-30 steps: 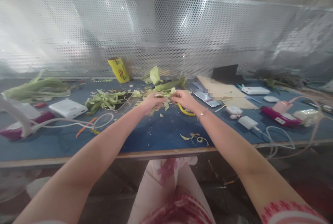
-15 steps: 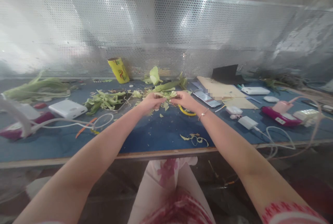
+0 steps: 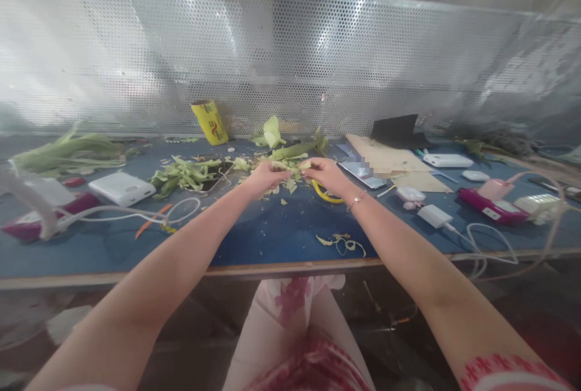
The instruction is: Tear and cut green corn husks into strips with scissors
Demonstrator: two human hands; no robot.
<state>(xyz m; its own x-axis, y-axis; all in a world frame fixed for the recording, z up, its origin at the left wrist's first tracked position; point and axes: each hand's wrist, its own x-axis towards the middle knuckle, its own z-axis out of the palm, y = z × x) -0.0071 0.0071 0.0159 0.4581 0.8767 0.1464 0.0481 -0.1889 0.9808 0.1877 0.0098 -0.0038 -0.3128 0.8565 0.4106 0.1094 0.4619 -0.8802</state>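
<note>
My left hand [image 3: 269, 178] is closed on a pale green leafy piece [image 3: 284, 166] above the blue table. My right hand [image 3: 324, 174] is closed too, its fingertips pinching a bit of pale green leaf [image 3: 305, 166] close to the left fingertips. Small green scraps [image 3: 290, 185] lie beneath and between the hands. Just behind them is a larger green leafy stalk [image 3: 290, 149] with an upright pale leaf [image 3: 272, 131]. A pile of green strips [image 3: 188, 174] sits left of my left hand. The yellow ring [image 3: 327, 192] is below my right hand.
A yellow can-like tube [image 3: 210, 123] stands by the perforated metal screen [image 3: 218, 46]. To the right are a phone [image 3: 362, 174], brown card [image 3: 390, 158] and a purple power strip [image 3: 492, 206]. A white box [image 3: 121, 188] and cables are at left; peel scraps [image 3: 345, 244] lie near the front edge.
The view has shifted slightly, so the table's things appear a little further right. My hands stay together at the same place, with the right fingertips slightly further from the left ones.
</note>
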